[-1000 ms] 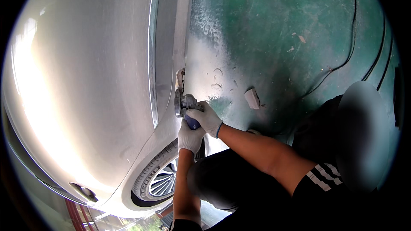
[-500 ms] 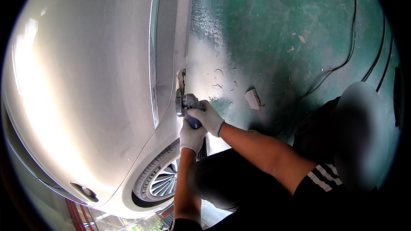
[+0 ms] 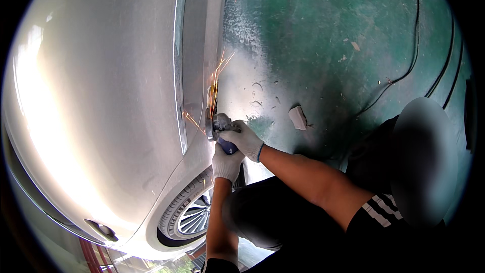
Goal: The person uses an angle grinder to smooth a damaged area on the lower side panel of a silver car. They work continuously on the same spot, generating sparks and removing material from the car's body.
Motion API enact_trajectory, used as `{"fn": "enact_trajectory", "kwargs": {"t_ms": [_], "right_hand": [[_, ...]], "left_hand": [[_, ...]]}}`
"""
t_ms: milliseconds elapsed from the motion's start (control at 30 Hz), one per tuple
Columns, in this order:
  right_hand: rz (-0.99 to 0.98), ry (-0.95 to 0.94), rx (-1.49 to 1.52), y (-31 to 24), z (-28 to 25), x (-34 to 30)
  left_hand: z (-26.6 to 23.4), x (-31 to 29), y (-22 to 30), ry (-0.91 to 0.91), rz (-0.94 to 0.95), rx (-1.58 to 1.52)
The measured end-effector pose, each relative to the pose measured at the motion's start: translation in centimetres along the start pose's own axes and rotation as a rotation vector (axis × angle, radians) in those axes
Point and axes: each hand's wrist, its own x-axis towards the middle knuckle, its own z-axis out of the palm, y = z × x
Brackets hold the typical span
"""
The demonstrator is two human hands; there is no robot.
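Both my gloved hands are wrapped round a dark blue and grey angle grinder (image 3: 228,145). My left hand (image 3: 227,164) grips its body from below. My right hand (image 3: 247,140) is closed round the front part near the head. The grinder's disc guard (image 3: 210,125) is against the lower edge of a silver car (image 3: 121,96), just ahead of the wheel (image 3: 194,217). Orange sparks (image 3: 214,87) fly up along the sill from a damaged, rough-edged spot, and a few go left across the panel. The exact contact of the disc is hidden by the guard.
A pale block (image 3: 298,118) lies on the green floor (image 3: 323,35), right of my hands. Small curled scraps (image 3: 257,85) are scattered near the sill. Black cables (image 3: 416,35) run along the floor at the far right. My dark-clothed knee (image 3: 252,207) is close under my arms.
Sparks have appeared at the grinder's disc, streaming up along the sill and left over the panel. The grinder has shifted slightly left and down; both hands keep their grip.
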Motion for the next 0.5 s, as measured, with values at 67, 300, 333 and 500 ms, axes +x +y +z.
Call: {"fn": "enact_trajectory", "kwargs": {"t_ms": [67, 300, 333, 500], "right_hand": [[-0.003, -0.006, -0.008, 0.0, 0.0, 0.1], [-0.021, 0.006, -0.001, -0.2, -0.4, 0.1], [-0.016, 0.013, -0.005, -0.4, -0.4, -0.1], [0.01, -0.033, 0.071, -0.6, -0.8, 0.1]], "left_hand": [[-0.1, -0.2, -0.2, 0.027, -0.022, 0.028], [0.3, 0.0, 0.1, 0.011, 0.019, -0.005], [0.4, 0.0, 0.3, 0.004, 0.006, 0.01], [0.7, 0.0, 0.3, 0.006, 0.005, 0.027]]}}
